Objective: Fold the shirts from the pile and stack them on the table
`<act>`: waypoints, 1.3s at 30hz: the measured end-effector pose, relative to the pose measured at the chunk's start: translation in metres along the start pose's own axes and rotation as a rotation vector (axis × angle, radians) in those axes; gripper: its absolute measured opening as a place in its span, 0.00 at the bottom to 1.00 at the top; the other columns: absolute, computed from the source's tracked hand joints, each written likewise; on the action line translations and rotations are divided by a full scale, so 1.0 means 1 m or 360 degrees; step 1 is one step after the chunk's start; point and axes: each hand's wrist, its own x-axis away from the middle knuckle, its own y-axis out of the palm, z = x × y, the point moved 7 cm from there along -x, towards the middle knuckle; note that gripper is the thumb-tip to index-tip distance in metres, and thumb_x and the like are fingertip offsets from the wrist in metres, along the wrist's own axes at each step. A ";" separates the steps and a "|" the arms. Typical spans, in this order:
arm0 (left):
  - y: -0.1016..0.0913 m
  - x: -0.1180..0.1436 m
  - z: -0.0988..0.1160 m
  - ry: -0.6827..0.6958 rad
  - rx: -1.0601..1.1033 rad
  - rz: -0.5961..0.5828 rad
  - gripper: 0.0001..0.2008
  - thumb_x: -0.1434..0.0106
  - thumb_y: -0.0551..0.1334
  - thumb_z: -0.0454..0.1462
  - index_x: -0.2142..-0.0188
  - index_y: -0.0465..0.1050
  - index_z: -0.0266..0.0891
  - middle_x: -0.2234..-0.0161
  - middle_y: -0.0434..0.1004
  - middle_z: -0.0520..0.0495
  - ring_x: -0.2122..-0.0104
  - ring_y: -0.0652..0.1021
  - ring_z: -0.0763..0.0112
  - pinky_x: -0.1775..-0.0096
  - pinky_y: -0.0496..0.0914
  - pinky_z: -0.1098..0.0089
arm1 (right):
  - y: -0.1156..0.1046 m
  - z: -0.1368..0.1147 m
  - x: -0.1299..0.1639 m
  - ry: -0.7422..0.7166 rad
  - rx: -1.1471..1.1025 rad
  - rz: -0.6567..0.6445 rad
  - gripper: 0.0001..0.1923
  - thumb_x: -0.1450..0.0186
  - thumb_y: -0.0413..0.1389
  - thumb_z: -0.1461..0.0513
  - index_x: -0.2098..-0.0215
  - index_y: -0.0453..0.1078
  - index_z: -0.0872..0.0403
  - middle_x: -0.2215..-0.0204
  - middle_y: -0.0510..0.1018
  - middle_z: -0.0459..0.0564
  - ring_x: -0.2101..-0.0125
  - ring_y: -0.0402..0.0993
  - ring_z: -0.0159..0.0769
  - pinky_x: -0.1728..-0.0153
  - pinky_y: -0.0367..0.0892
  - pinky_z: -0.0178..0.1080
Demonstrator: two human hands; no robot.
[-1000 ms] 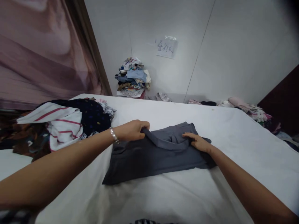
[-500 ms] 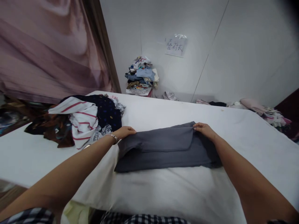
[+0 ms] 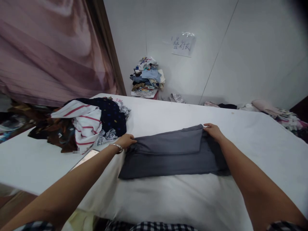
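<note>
A person's left hand point(image 3: 126, 140) and right hand point(image 3: 213, 131) rest on opposite ends of a folded grey garment point(image 3: 172, 154) that lies flat on a white-covered surface point(image 3: 168, 199). The left hand, a silver bracelet point(image 3: 116, 147) on its wrist, pinches the left end of the upper fold, fingers curled closed on the cloth. The right hand lies on the fold's far right corner, fingers bent down onto the fabric; whether it grips or only presses cannot be told. The garment stretches between the two hands, its upper layer narrower than the layer beneath. Just beyond the left hand, to its outer side, sits a heap of clothes point(image 3: 79, 123) topped by a white shirt with red stripes and a dark dotted piece. A phone point(image 3: 85, 158) lies beside the left forearm. Well beyond both hands, a stack of folded clothes point(image 3: 147, 77) stands against the wall under a paper sign point(image 3: 183, 45), and more clothes point(image 3: 267, 110) lie far off past the right hand.
</note>
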 end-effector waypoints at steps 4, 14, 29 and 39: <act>0.006 -0.004 -0.003 -0.0012 -0.0070 0.0085 0.08 0.46 0.63 0.41 0.72 0.70 0.38 0.84 0.64 0.55 0.84 0.65 0.75 0.81 0.59 0.74 | 0.008 0.001 -0.003 -0.0038 0.0199 0.0107 0.15 0.43 0.57 0.63 0.57 0.75 0.57 0.76 0.77 0.48 0.73 0.72 0.36 0.68 0.65 0.36; -0.011 0.006 -0.025 0.0069 -0.0172 0.0279 0.28 0.48 0.64 0.50 0.50 0.71 0.37 0.55 0.79 0.41 0.67 0.79 0.64 0.70 0.70 0.71 | 0.001 0.007 0.013 -0.0099 0.0607 0.0020 0.20 0.40 0.57 0.60 0.50 0.73 0.54 0.64 0.81 0.50 0.64 0.76 0.38 0.65 0.66 0.35; -0.008 0.009 -0.017 0.0220 -0.0727 0.0482 0.29 0.42 0.59 0.45 0.44 0.67 0.31 0.46 0.71 0.32 0.50 0.75 0.54 0.48 0.68 0.63 | -0.003 -0.001 -0.006 0.0056 0.0752 0.0123 0.21 0.34 0.50 0.57 0.48 0.72 0.57 0.51 0.78 0.56 0.51 0.73 0.42 0.54 0.66 0.36; -0.007 0.002 -0.016 0.0188 -0.0669 0.0487 0.20 0.42 0.59 0.45 0.55 0.74 0.36 0.52 0.75 0.35 0.54 0.77 0.56 0.50 0.69 0.64 | 0.023 -0.013 -0.005 -0.0104 0.0789 0.0001 0.19 0.44 0.56 0.65 0.54 0.75 0.51 0.56 0.80 0.50 0.56 0.75 0.39 0.58 0.67 0.34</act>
